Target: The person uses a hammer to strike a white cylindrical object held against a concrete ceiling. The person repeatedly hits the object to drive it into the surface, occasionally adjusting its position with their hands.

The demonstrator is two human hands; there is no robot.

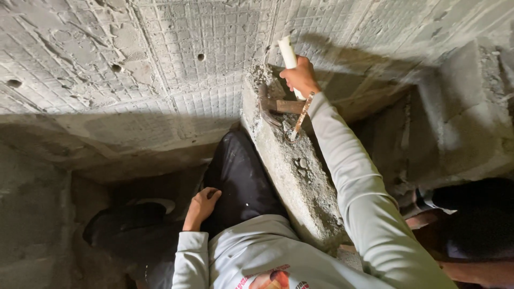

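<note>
While the left hand rests half-curled and empty on the dark trouser knee, the right hand clamps a white pipe upright above the concrete ledge, beside a hammer; steadying appears underway.

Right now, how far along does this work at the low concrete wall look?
Loose rubble already lies on the low wall's top. In hand: the right hand grips a white pipe beside a hammer; the left hand rests on the knee. The pipe's base remains hidden, so what's left is unclear.
</note>
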